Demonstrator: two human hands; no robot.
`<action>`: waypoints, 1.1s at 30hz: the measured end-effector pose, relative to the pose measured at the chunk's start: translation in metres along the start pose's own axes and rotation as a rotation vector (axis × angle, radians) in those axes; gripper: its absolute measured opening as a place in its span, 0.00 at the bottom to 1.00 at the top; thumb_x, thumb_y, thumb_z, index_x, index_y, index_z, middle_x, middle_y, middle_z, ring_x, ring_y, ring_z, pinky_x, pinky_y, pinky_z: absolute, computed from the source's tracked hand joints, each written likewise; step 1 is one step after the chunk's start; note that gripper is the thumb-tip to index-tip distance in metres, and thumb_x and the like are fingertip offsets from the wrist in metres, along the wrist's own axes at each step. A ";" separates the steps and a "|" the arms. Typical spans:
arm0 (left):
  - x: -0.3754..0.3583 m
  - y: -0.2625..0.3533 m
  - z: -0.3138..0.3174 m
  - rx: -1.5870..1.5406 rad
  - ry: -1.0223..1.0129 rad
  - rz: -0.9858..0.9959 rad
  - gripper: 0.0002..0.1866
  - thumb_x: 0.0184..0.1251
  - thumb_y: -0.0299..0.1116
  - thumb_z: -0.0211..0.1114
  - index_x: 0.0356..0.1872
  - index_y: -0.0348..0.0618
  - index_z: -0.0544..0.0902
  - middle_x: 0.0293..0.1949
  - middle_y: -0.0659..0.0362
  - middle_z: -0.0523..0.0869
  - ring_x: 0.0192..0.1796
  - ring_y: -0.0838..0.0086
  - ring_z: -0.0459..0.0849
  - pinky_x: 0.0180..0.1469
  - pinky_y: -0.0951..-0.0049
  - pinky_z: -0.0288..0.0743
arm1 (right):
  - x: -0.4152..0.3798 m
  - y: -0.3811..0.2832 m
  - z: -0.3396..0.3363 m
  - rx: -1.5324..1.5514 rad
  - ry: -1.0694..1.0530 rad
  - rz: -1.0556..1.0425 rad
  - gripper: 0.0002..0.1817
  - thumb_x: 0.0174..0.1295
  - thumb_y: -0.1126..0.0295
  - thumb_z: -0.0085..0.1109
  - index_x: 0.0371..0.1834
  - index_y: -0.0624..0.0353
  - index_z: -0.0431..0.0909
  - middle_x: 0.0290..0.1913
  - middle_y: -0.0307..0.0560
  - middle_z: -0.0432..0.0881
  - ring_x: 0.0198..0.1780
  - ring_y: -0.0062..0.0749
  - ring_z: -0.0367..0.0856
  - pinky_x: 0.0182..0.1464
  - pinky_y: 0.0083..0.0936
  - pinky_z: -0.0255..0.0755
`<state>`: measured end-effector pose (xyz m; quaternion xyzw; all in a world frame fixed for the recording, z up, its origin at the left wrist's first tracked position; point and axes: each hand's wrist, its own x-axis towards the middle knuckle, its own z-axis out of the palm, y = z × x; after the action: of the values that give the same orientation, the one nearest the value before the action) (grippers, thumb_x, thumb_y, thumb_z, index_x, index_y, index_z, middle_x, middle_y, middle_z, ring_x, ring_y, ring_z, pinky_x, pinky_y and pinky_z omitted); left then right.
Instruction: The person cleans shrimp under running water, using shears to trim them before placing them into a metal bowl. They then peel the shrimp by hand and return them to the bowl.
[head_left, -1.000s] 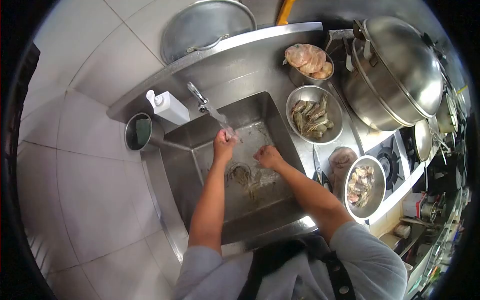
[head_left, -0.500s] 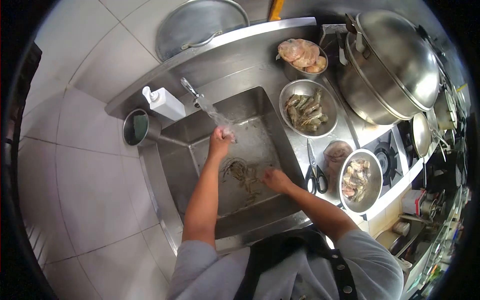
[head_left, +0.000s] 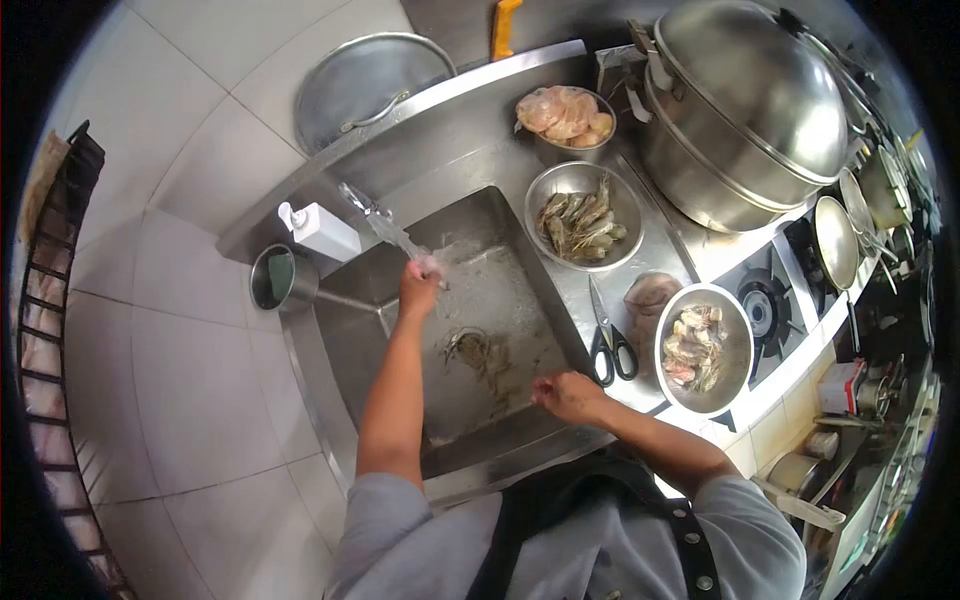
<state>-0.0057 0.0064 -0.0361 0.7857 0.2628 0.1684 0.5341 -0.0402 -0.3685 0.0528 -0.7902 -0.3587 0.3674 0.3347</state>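
Under the stream from the faucet (head_left: 360, 200), my left hand (head_left: 418, 290) is closed, and water splashes over its fingertips. What it grips, if anything, is hidden by the water. My right hand (head_left: 572, 397) is above the right front part of the metal sink (head_left: 350, 350), its fingers curled inward with nothing visible in them. Brownish shrimp scraps (head_left: 485, 360) lie around the drain on the sink floor. Whole raw shrimp (head_left: 580, 220) fill a steel bowl (head_left: 633, 190) right of the sink. Black-handled scissors (head_left: 604, 335) lie on the counter near my right hand.
Another steel bowl (head_left: 745, 345) holds cut, pale seafood pieces, beside a bagged item (head_left: 650, 295). Behind are a pot of bagged meat (head_left: 570, 115) and a large steamer (head_left: 730, 120). A burner (head_left: 765, 305) is at right; a soap bottle (head_left: 325, 232) and small pot (head_left: 300, 285) at left.
My right hand has moved back from the scraps by the drain, toward the sink's front right edge. My left hand stays in the running water. The whole view has shifted slightly.
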 end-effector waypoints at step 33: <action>-0.016 0.101 -0.021 -0.404 0.233 0.066 0.17 0.61 0.19 0.61 0.51 0.40 0.74 0.39 0.63 0.83 0.34 0.82 0.77 0.35 0.82 0.69 | -0.144 -0.019 -0.092 0.055 0.250 -0.071 0.19 0.59 0.61 0.63 0.47 0.65 0.80 0.42 0.58 0.83 0.41 0.47 0.83 0.42 0.34 0.75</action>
<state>-0.0063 -0.0172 0.0659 0.6461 0.2581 0.3246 0.6408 -0.0384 -0.5000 0.1634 -0.8071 -0.3318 0.2634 0.4113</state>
